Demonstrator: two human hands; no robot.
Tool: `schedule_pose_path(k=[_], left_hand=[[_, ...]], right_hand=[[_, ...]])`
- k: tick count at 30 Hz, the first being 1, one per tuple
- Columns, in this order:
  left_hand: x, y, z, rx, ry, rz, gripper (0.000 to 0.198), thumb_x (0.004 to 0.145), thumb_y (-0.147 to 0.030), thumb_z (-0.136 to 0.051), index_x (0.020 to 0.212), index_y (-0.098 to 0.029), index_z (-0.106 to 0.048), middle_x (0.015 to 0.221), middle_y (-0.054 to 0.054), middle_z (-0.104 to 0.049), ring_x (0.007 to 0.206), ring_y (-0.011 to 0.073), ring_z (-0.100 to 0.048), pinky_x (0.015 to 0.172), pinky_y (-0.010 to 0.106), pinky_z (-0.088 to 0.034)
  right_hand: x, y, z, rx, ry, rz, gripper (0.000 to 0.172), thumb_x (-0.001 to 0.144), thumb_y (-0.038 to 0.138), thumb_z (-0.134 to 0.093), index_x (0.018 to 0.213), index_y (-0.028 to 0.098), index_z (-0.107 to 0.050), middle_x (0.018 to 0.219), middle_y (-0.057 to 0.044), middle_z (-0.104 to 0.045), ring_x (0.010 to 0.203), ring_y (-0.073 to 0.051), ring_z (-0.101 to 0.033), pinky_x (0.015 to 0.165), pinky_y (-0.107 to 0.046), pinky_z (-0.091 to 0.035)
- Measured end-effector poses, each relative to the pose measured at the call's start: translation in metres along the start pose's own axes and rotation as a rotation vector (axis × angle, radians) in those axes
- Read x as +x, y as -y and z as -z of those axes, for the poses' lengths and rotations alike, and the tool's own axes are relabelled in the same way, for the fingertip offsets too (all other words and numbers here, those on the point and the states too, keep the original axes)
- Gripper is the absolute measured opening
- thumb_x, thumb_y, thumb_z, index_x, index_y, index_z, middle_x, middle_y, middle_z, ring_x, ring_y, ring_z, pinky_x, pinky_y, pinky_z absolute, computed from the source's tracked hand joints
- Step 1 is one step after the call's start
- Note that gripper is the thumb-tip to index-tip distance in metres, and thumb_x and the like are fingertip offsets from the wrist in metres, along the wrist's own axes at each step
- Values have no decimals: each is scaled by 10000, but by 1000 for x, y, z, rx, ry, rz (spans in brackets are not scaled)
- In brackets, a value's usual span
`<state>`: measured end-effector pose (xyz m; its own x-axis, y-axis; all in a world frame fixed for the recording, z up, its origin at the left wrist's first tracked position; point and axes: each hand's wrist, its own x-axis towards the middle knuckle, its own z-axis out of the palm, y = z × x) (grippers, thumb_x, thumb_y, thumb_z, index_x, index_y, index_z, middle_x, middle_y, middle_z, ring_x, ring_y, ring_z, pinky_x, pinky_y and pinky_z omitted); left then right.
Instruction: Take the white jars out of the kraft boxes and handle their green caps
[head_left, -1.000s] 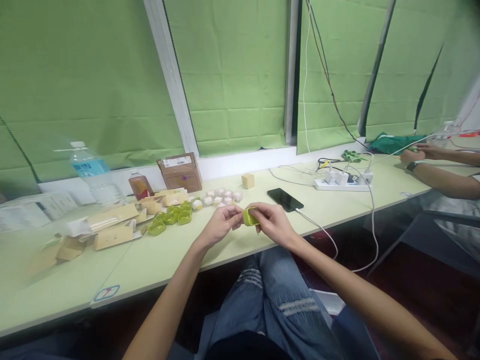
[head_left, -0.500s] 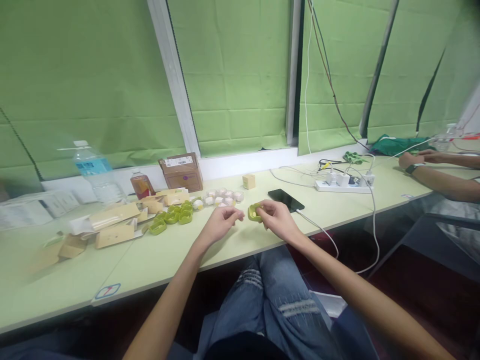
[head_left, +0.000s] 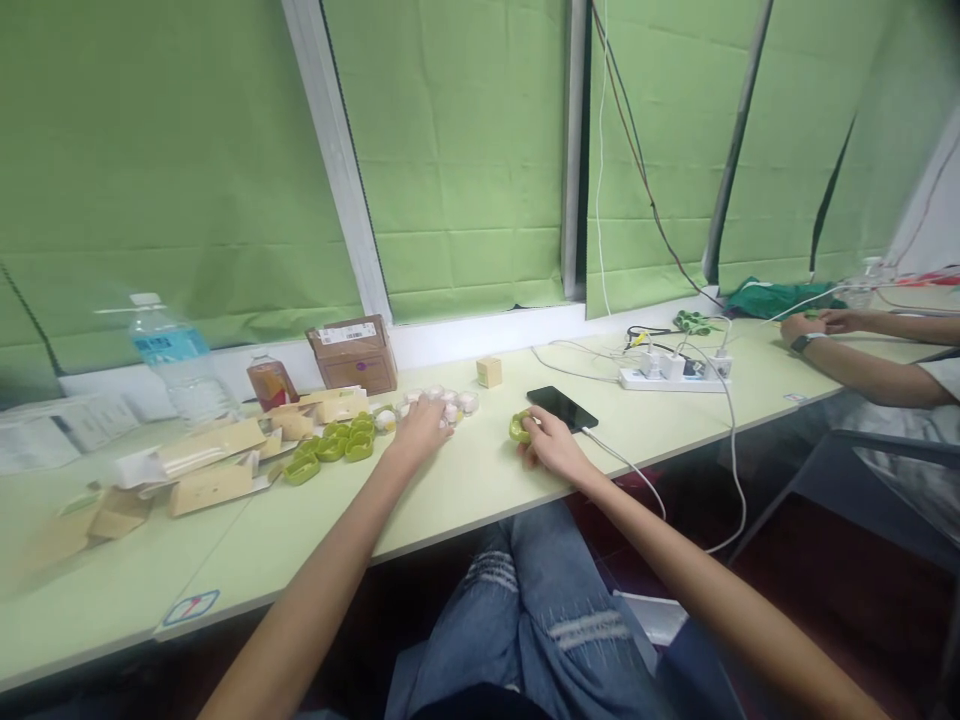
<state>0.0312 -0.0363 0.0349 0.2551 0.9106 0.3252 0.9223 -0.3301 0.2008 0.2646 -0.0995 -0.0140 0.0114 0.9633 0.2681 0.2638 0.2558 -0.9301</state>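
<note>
My right hand is closed round a small green case, held just above the pale green table beside a black phone. My left hand stretches forward to a cluster of small white pieces and rests on them; its fingertips are hidden, so I cannot see whether it grips one. Several more green cases lie to its left.
Flattened tan cartons, a brown box, a water bottle, a small orange bottle and a small tan cube lie at the back left. A power strip with cables sits right; another person's arms rest at far right.
My hands have parted. The left let go of the green case and reached forward to the white pieces. The right kept the case and lowered it toward the phone.
</note>
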Motion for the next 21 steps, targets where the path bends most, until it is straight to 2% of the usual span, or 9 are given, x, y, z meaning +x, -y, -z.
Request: schedule_pose_path(k=[2, 4, 6, 8, 10, 12, 15, 18, 21], left_hand=[[2, 0, -2, -31, -8, 3, 328, 758, -193, -696, 1081, -167, -641, 1208, 188, -634, 1205, 367, -565, 1015, 451, -429], [-3, 3, -1, -46, -16, 3, 271, 783, -209, -691, 1042, -160, -630, 1160, 181, -639, 1173, 358, -581, 1007, 461, -448], [-13, 5, 4, -219, -24, 81, 225, 809, -265, -706, 982, -157, -611, 1046, 152, -653, 1067, 331, -625, 949, 465, -501], [-26, 7, 11, -654, -45, 227, 277, 808, -288, -742, 998, -157, -589, 952, 110, -654, 927, 277, -659, 859, 444, -563], [-38, 7, 22, -1230, -62, 380, 303, 820, -229, -739, 1061, -144, -577, 940, 96, -653, 822, 213, -666, 793, 400, -608], [-47, 7, 32, -1696, -50, 506, 236, 886, -167, -642, 1105, -111, -573, 968, 121, -653, 792, 183, -671, 747, 358, -636], [-51, 4, 42, -2131, -24, 683, 236, 981, -173, -484, 1182, -69, -548, 976, 158, -646, 825, 199, -692, 669, 328, -659], [-49, 0, 43, -2268, -38, 735, 273, 1025, -238, -447, 1226, -77, -538, 946, 143, -643, 798, 185, -690, 594, 281, -649], [-47, 0, 37, -2049, -65, 666, 219, 998, -292, -554, 1122, -117, -596, 870, 96, -650, 712, 147, -665, 530, 210, -587]], right_hand=[[2, -1, -1, 189, 38, -101, 126, 971, 331, -467, 937, 221, -520, 550, 32, -628, 383, -144, -589, 360, -198, -337], [3, -1, -1, 272, 43, -138, 151, 956, 343, -498, 966, 202, -549, 563, 18, -640, 371, -135, -575, 321, -186, -293], [2, 0, -1, 300, 25, -135, 182, 944, 342, -524, 999, 183, -592, 600, 5, -661, 358, -115, -550, 307, -178, -261], [2, 1, 0, 346, 9, -153, 195, 938, 338, -545, 1005, 171, -622, 631, -13, -682, 356, -104, -541, 304, -173, -241], [2, 1, 2, 407, 7, -180, 190, 936, 331, -569, 989, 160, -633, 668, -39, -706, 380, -106, -565, 317, -172, -270], [3, -1, 5, 494, 24, -201, 179, 941, 314, -588, 999, 151, -635, 733, -72, -736, 442, -117, -619, 364, -179, -367], [6, -4, 9, 648, 79, -231, 163, 962, 270, -587, 1044, 138, -634, 826, -109, -763, 582, -140, -705, 532, -215, -538], [7, -5, 12, 719, 128, -236, 153, 986, 239, -570, 1074, 137, -643, 906, -127, -776, 695, -158, -747, 665, -251, -598], [5, -5, 13, 697, 133, -214, 172, 995, 243, -578, 1112, 142, -654, 946, -128, -781, 741, -171, -760, 696, -272, -613]])
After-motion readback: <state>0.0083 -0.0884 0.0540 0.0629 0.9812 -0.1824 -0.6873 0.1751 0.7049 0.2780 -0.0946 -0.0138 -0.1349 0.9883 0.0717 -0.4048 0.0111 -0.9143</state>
